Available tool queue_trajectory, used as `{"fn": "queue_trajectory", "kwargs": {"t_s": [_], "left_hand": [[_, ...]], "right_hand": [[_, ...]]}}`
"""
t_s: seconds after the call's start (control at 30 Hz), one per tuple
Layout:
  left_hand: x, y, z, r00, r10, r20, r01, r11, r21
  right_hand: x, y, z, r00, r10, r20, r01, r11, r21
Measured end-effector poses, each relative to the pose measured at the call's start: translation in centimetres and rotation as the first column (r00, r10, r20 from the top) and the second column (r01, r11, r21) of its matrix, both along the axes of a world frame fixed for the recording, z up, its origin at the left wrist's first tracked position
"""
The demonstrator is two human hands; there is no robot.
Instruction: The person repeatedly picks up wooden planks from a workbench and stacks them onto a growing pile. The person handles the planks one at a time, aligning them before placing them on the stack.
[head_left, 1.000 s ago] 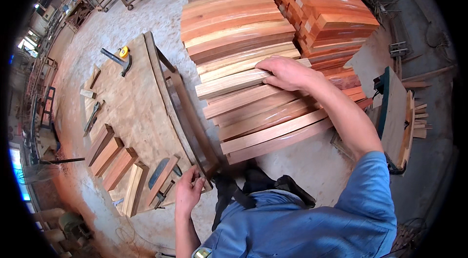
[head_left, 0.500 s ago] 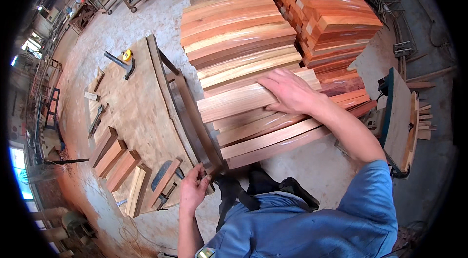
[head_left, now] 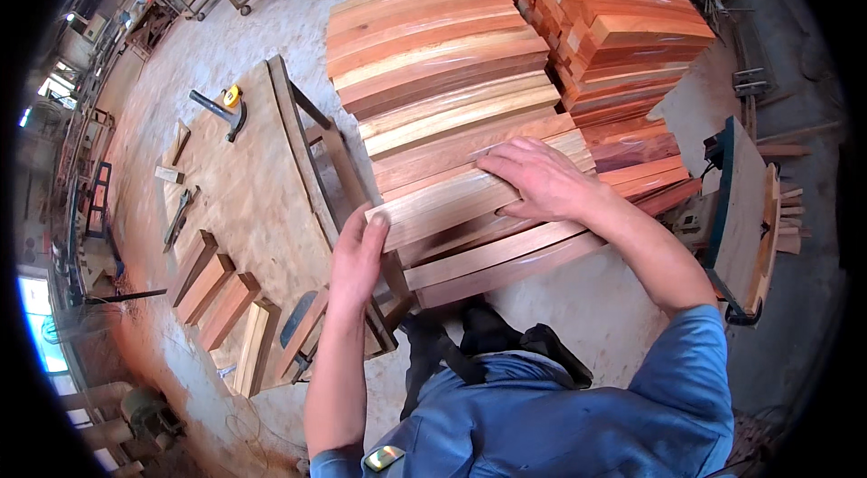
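Note:
A pale wooden board (head_left: 442, 209) lies slantwise over the near part of a stack of timber (head_left: 433, 53). My left hand (head_left: 355, 261) has closed on the board's left end, its thumb on the upper face and the other fingers mostly hidden. Farther right, my right hand (head_left: 546, 182) grips the same board, fingers over its far edge and thumb at the near edge. Beneath and nearer to me are more boards, among them a long pinkish one (head_left: 506, 277) at the front of the stack.
On the left, a plywood-topped table (head_left: 262, 198) carries a hammer (head_left: 221, 112), a yellow tape measure (head_left: 233, 96), pliers (head_left: 181, 216) and several short wooden blocks (head_left: 226, 311). Another tall timber stack (head_left: 623, 35) rises at the back right. A tilted panel (head_left: 727, 216) stands right.
My left hand has risen from the table's near corner to the board's left end and taken hold of it. My right hand keeps its grip on the board.

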State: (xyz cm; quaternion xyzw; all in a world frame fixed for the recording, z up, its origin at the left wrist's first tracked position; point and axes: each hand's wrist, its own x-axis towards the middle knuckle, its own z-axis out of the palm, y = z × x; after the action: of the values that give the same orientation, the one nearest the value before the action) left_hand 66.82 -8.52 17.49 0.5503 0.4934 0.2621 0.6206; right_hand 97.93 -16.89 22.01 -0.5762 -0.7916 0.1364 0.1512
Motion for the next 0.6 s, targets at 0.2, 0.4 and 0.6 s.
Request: {"fn": "queue_trajectory", "kwargs": {"t_s": [0.2,0.4,0.6], "left_hand": [[1.0,0.5,-0.9,0.961,0.122,0.249,-0.085,0.985,-0.152],[0.6,0.1,-0.9,0.963,0.093,0.253,-0.084,0.996,-0.043],[0.6,0.2,-1.4,0.958,-0.006,0.286,-0.023,0.995,0.097]], "right_hand": [[0.3,-0.4,0.2,1.000,0.011,0.017,-0.011,0.999,0.048],[3.5,-2.4,1.0,0.932,-0.362,-0.027,0.359,0.908,0.216],[6.2,-4.8,-0.4,0.720,-0.665,-0.202,0.657,0.745,-0.111]]}}
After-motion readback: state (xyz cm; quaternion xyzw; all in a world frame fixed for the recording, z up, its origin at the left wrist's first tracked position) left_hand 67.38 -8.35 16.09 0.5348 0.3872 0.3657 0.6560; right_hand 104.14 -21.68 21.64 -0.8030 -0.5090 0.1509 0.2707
